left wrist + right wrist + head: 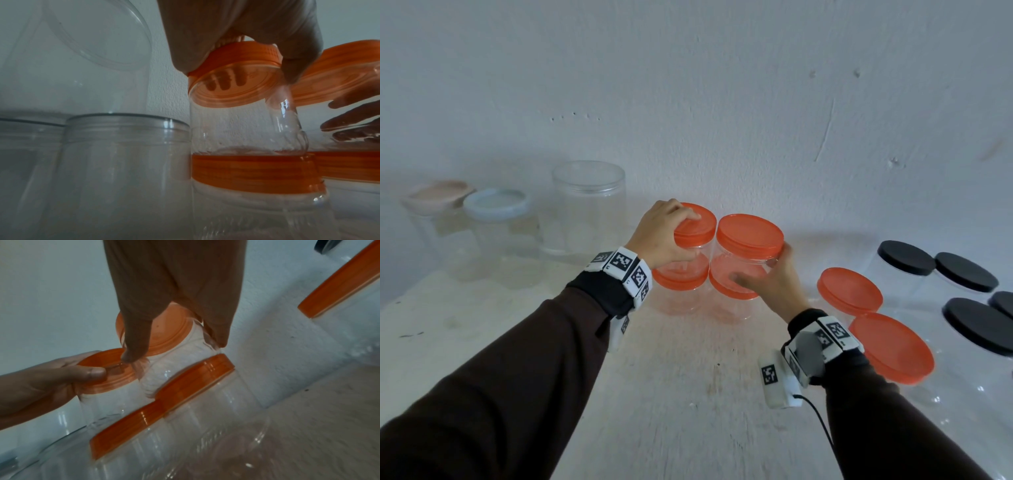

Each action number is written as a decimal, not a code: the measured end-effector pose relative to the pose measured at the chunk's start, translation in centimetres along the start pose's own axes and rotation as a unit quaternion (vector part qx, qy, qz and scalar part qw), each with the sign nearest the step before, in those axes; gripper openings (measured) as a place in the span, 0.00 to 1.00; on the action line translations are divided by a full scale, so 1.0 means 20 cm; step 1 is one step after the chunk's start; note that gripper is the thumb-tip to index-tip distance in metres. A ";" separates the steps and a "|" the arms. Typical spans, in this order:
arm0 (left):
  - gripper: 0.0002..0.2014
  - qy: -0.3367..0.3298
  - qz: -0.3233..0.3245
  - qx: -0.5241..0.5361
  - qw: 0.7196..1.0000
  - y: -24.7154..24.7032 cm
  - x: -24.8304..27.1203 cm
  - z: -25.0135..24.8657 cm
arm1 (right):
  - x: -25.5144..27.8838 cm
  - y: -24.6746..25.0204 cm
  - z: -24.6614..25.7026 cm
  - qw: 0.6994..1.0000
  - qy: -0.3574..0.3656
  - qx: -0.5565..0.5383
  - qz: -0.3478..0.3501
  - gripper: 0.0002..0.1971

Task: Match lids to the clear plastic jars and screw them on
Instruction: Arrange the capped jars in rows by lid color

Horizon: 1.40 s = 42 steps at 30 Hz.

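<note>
Head view: left hand (664, 236) clamps the round orange plastic lid (697, 221) — right hand (770, 281) beside it cups the neighbouring clear plastic jar (743, 270); tightening seems underway — another twist next.

At frame centre, the left hand (666, 236) and right hand (770, 281) each grip an orange-lidded stacked jar; black-lidded jars (905, 257) stand at right.

The black-lidded jars (977, 325) are cut off by the right edge of the head view, and the jar bodies under the near orange lids (892, 347) are barely made out. The fingertips of the left hand (664, 236) are hidden over the far rim of its orange lid (697, 222). In the right wrist view the nearest jars (164, 451) are smeared by blur and clipped at the bottom edge.
</note>
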<state>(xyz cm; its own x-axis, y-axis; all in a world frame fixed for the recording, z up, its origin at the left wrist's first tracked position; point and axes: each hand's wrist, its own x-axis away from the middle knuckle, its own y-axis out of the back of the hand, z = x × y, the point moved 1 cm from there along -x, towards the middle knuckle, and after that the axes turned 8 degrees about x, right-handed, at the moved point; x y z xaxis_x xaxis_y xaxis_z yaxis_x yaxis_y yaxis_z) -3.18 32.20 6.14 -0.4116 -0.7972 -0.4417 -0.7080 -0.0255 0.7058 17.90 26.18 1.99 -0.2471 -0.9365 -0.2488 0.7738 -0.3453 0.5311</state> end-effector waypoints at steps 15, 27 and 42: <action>0.29 0.001 0.003 -0.005 1.000 0.00 0.00 0.00 | 0.06 0.07 -0.02 0.995 0.014 0.071 0.065 0.58; 0.40 0.007 0.022 -0.029 0.999 0.00 -0.01 0.00 | 0.50 0.56 -0.32 0.879 -0.020 0.476 -0.030 0.25; 0.29 0.004 0.014 -0.021 1.000 0.00 0.00 -0.01 | 0.46 0.34 -0.25 0.898 0.155 0.410 0.046 0.24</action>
<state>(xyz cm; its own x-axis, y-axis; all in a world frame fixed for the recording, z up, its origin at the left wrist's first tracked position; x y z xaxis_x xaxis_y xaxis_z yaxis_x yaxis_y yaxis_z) -3.14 32.18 6.27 -0.4267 -0.8026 -0.4169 -0.6718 -0.0273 0.7402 23.73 15.46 -0.77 0.0682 -0.9454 -0.3188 0.0623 -0.3149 0.9471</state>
